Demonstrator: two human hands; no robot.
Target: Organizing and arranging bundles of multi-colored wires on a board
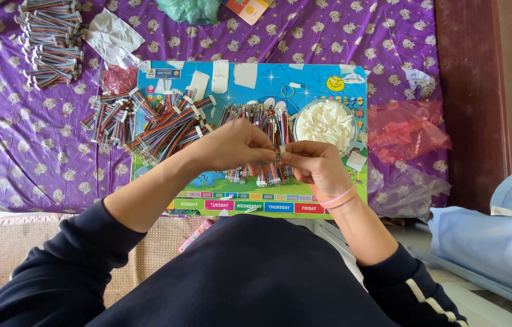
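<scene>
Meeting at the middle of the view, the left hand [238,145] and the right hand [316,166] pinch together on a small white connector [281,151], each with fingertips closed on it from its own side, so the piece sits held between them above the colourful board [341,75]; whether wires hang from it cannot be told, since loose ones lie right behind. That board, a bright blue children's chart with a row of coloured blocks along its near edge, serves as the surface and rests on a purple bedspread [2,139] patterned with small pale animals. Just beyond the hands lies a heap of multicoloured ribbon wires [171,127], and another spread of them [253,115] sits directly behind the fingers. A clear round bowl of white connectors [325,121] stands near the right hand, toward the board's far right. Bundled wire sets [50,39] are stacked well apart at the far left, and a red plastic bag [404,130] lies off the board's right edge
</scene>
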